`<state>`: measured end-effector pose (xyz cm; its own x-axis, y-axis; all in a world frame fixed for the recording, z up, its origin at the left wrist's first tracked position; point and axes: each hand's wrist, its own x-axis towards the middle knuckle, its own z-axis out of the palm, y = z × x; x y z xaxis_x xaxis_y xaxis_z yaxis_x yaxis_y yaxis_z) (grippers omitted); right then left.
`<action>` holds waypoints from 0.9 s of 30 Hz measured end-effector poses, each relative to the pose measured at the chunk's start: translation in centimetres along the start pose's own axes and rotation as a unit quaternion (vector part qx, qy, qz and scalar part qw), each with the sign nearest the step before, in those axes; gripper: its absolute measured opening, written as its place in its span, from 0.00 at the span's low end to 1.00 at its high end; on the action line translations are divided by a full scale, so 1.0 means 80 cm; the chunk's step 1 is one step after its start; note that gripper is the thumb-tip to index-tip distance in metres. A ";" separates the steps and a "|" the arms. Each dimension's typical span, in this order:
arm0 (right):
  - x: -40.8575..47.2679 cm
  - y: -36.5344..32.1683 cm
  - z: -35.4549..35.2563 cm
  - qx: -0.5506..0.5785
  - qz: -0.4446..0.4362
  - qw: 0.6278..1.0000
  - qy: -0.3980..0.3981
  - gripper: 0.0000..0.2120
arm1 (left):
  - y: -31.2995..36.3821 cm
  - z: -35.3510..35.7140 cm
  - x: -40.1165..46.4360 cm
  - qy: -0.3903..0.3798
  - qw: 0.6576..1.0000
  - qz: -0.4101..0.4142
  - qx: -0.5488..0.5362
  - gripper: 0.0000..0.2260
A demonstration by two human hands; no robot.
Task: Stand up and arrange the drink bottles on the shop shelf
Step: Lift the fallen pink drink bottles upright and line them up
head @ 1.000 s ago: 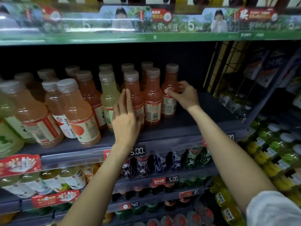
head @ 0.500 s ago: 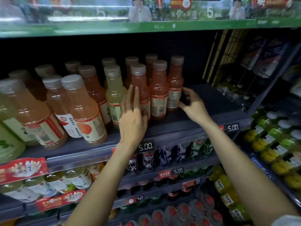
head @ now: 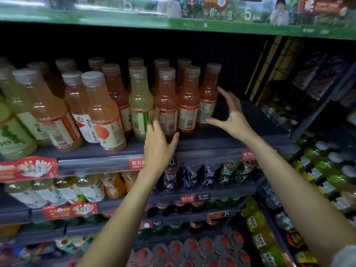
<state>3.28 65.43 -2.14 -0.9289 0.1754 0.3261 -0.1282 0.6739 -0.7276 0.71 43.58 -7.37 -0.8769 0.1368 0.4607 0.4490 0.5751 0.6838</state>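
Shop shelving fills the view, and the dark shelf (head: 221, 143) at chest height carries upright drink bottles with grey caps: orange ones at the left, a pale yellow-green bottle (head: 141, 101) in the middle, and a group of red-orange bottles to its right. The rightmost red-orange bottle (head: 208, 97) stands at the end of that group, with bare shelf beyond it. The right hand (head: 233, 114) is spread wide just beside this bottle, thumb low near its label and fingers raised, gripping nothing. The left hand (head: 159, 145) is flat with straight fingers in front of the front red-orange bottle (head: 166, 105); contact is unclear. Price tags line the shelf edge (head: 96, 163)
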 end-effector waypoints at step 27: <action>0.028 0.079 0.001 0.277 0.076 0.958 -0.002 0.33 | 0.026 0.051 0.039 -0.024 0.983 -0.013 -0.181 0.36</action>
<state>0.34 70.04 -6.03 -0.9530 0.2372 0.1886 -0.1543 0.1559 -0.9756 -1.84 48.49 -6.83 -0.8924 0.1687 0.4185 0.4497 0.2551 0.8560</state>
